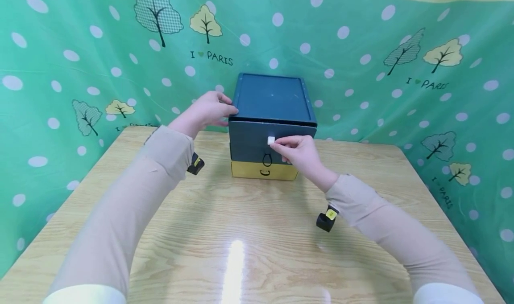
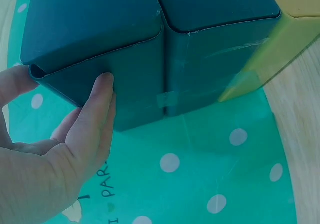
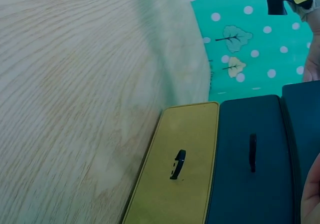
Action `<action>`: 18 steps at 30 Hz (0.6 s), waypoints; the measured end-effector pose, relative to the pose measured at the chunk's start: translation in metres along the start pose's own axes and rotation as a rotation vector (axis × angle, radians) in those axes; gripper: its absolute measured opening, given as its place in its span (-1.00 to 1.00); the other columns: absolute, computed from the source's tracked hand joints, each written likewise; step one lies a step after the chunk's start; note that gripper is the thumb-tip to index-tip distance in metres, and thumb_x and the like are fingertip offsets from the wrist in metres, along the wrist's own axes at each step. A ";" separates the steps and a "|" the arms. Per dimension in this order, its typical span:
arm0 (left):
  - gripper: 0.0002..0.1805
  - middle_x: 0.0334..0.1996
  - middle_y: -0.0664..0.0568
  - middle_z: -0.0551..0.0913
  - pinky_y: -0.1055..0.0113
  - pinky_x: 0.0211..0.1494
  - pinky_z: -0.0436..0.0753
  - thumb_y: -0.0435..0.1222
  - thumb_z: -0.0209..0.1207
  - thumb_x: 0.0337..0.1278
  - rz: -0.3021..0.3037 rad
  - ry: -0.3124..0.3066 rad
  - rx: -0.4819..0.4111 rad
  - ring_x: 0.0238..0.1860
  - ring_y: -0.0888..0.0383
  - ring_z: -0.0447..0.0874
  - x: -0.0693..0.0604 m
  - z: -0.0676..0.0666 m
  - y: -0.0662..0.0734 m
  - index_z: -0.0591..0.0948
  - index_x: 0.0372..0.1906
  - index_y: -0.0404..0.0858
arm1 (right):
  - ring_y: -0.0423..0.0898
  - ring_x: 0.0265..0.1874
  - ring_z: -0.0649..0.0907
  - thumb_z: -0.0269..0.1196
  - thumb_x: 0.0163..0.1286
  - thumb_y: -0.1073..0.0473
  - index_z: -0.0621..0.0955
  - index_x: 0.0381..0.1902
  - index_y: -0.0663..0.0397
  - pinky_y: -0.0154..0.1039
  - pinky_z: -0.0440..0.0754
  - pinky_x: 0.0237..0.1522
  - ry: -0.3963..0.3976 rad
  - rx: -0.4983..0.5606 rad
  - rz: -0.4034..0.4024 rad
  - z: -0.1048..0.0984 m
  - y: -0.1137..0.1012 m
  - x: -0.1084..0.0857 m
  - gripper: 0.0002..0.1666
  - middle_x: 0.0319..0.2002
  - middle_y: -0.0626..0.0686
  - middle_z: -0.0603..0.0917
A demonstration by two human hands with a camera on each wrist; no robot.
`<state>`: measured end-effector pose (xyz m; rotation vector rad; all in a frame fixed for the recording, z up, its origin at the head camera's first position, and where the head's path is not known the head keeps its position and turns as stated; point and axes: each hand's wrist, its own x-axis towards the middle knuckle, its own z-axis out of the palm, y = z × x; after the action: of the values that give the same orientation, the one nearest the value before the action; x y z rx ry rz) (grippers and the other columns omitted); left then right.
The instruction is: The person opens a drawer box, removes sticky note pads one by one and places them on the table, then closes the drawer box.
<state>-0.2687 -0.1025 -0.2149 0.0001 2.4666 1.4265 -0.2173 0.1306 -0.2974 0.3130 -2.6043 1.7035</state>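
Drawers (image 1: pixel 249 141), two dark blue above one yellow, stand stacked on the pale wood-grain bench (image 1: pixel 192 215). With my right hand (image 1: pixel 300 154) I pinch a small white cube-shaped block (image 1: pixel 271 140) by the top blue front; from my cameras I can't tell whether they touch. My left hand (image 1: pixel 209 108), fingers extended, rests against the stack's left side.

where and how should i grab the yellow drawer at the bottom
Likely best by the black loop handle, coming from the front: it bows outward near the middle of the front face of the yellow drawer, while the blue drawers stacked above cover its top.
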 end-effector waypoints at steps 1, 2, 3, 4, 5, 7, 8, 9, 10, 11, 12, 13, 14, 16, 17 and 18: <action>-0.45 0.33 -0.19 0.22 0.20 0.22 0.58 -0.31 0.04 0.33 0.002 -0.001 0.001 0.30 -0.02 0.36 0.000 0.000 0.000 0.19 0.33 -0.39 | -0.16 -0.67 0.47 0.33 0.25 0.13 0.73 -0.23 0.19 -0.36 0.47 -0.59 -0.009 -0.005 0.002 -0.001 -0.001 -0.001 -0.76 -0.68 0.06 0.57; -0.46 0.33 -0.19 0.23 0.20 0.22 0.58 -0.31 0.04 0.33 0.002 0.000 0.004 0.30 -0.02 0.36 0.000 0.000 -0.001 0.20 0.32 -0.39 | -0.15 -0.67 0.47 0.33 0.25 0.12 0.73 -0.23 0.18 -0.35 0.46 -0.58 -0.018 -0.011 0.005 -0.001 -0.001 -0.002 -0.76 -0.70 0.02 0.55; -0.46 0.33 -0.18 0.23 0.20 0.22 0.58 -0.30 0.04 0.34 0.003 0.000 0.008 0.30 -0.02 0.36 -0.001 0.000 -0.001 0.20 0.32 -0.38 | -0.14 -0.67 0.47 0.33 0.24 0.12 0.73 -0.23 0.17 -0.34 0.45 -0.57 -0.027 -0.018 0.006 -0.002 -0.002 -0.003 -0.76 -0.72 -0.02 0.53; -0.46 0.33 -0.18 0.23 0.21 0.21 0.59 -0.30 0.04 0.34 0.003 0.001 0.011 0.30 -0.02 0.36 -0.001 0.001 -0.001 0.20 0.32 -0.38 | -0.13 -0.66 0.47 0.33 0.24 0.11 0.74 -0.23 0.17 -0.34 0.44 -0.57 -0.035 -0.024 0.007 -0.002 -0.003 -0.005 -0.76 -0.73 -0.05 0.52; -0.46 0.34 -0.18 0.23 0.21 0.21 0.59 -0.30 0.04 0.34 0.003 0.001 0.013 0.30 -0.02 0.36 -0.001 0.001 -0.001 0.20 0.33 -0.37 | -0.13 -0.66 0.47 0.34 0.24 0.11 0.74 -0.23 0.17 -0.33 0.44 -0.56 -0.043 -0.031 0.007 -0.003 -0.003 -0.006 -0.76 -0.74 -0.06 0.51; -0.47 0.34 -0.17 0.23 0.22 0.21 0.59 -0.30 0.03 0.35 0.003 0.002 0.018 0.30 -0.02 0.36 -0.002 0.000 -0.002 0.20 0.33 -0.36 | -0.12 -0.66 0.46 0.34 0.24 0.11 0.74 -0.24 0.18 -0.33 0.42 -0.56 -0.055 -0.042 0.002 -0.003 -0.004 -0.008 -0.76 -0.74 -0.06 0.50; -0.47 0.33 -0.16 0.23 0.23 0.20 0.60 -0.29 0.03 0.34 0.003 0.005 0.021 0.30 -0.02 0.36 -0.002 0.000 -0.002 0.21 0.33 -0.35 | -0.12 -0.66 0.46 0.34 0.24 0.11 0.74 -0.25 0.18 -0.32 0.40 -0.57 -0.060 -0.048 -0.001 -0.004 -0.005 -0.009 -0.76 -0.75 -0.06 0.50; -0.47 0.33 -0.16 0.23 0.23 0.20 0.60 -0.29 0.03 0.34 0.004 0.006 0.022 0.29 -0.02 0.37 -0.002 0.000 -0.002 0.21 0.33 -0.35 | -0.12 -0.66 0.45 0.34 0.24 0.12 0.74 -0.26 0.18 -0.32 0.39 -0.58 -0.064 -0.052 -0.003 -0.004 -0.006 -0.010 -0.76 -0.75 -0.06 0.49; -0.47 0.33 -0.16 0.24 0.23 0.20 0.60 -0.29 0.03 0.34 0.004 0.006 0.023 0.29 -0.02 0.37 -0.002 0.000 -0.002 0.21 0.33 -0.35 | -0.12 -0.67 0.44 0.34 0.24 0.12 0.74 -0.26 0.19 -0.32 0.37 -0.60 -0.068 -0.055 -0.006 -0.004 -0.006 -0.011 -0.76 -0.75 -0.06 0.49; -0.47 0.33 -0.16 0.24 0.23 0.20 0.60 -0.29 0.03 0.34 0.005 0.007 0.023 0.29 -0.02 0.37 -0.003 0.000 -0.002 0.21 0.33 -0.35 | -0.13 -0.67 0.44 0.34 0.23 0.13 0.74 -0.27 0.20 -0.33 0.36 -0.61 -0.071 -0.058 -0.010 -0.004 -0.007 -0.011 -0.77 -0.76 -0.06 0.48; -0.46 0.33 -0.16 0.24 0.23 0.20 0.60 -0.29 0.03 0.34 0.006 0.006 0.026 0.28 -0.02 0.38 -0.002 0.000 -0.002 0.21 0.33 -0.35 | -0.13 -0.68 0.43 0.34 0.23 0.13 0.74 -0.28 0.20 -0.33 0.34 -0.62 -0.074 -0.057 -0.013 -0.004 -0.008 -0.012 -0.77 -0.76 -0.05 0.48; -0.46 0.33 -0.16 0.24 0.24 0.19 0.60 -0.29 0.04 0.34 0.007 0.006 0.026 0.28 -0.02 0.39 -0.002 0.000 -0.002 0.21 0.33 -0.35 | -0.13 -0.68 0.42 0.34 0.23 0.14 0.74 -0.28 0.20 -0.33 0.33 -0.63 -0.077 -0.056 -0.014 -0.004 -0.008 -0.013 -0.78 -0.76 -0.05 0.47; -0.46 0.33 -0.16 0.24 0.24 0.19 0.60 -0.29 0.04 0.33 0.007 0.007 0.025 0.28 -0.02 0.39 -0.002 0.000 -0.002 0.21 0.33 -0.35 | -0.13 -0.69 0.42 0.34 0.23 0.14 0.74 -0.28 0.20 -0.33 0.31 -0.65 -0.080 -0.055 -0.017 -0.005 -0.009 -0.013 -0.78 -0.76 -0.05 0.47; -0.46 0.33 -0.16 0.25 0.24 0.19 0.60 -0.29 0.04 0.33 0.008 0.006 0.023 0.27 -0.03 0.40 -0.001 0.000 -0.002 0.21 0.33 -0.35 | -0.14 -0.70 0.41 0.34 0.23 0.14 0.74 -0.28 0.21 -0.33 0.29 -0.66 -0.086 -0.057 -0.018 -0.005 -0.009 -0.014 -0.78 -0.77 -0.06 0.47; -0.46 0.33 -0.17 0.25 0.24 0.19 0.60 -0.29 0.04 0.33 0.008 0.005 0.021 0.27 -0.03 0.40 -0.001 0.001 -0.002 0.21 0.33 -0.35 | -0.15 -0.70 0.41 0.34 0.23 0.15 0.74 -0.27 0.22 -0.33 0.28 -0.67 -0.088 -0.059 -0.018 -0.006 -0.009 -0.015 -0.77 -0.77 -0.06 0.47; -0.46 0.33 -0.17 0.25 0.23 0.19 0.60 -0.29 0.05 0.33 0.009 0.004 0.020 0.27 -0.03 0.41 0.000 0.001 -0.002 0.21 0.33 -0.35 | -0.15 -0.70 0.41 0.34 0.23 0.15 0.74 -0.27 0.21 -0.33 0.28 -0.68 -0.088 -0.062 -0.016 -0.006 -0.010 -0.015 -0.77 -0.77 -0.06 0.47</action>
<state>-0.2677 -0.1030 -0.2171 0.0121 2.4874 1.4068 -0.2011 0.1346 -0.2883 0.4162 -2.7019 1.6367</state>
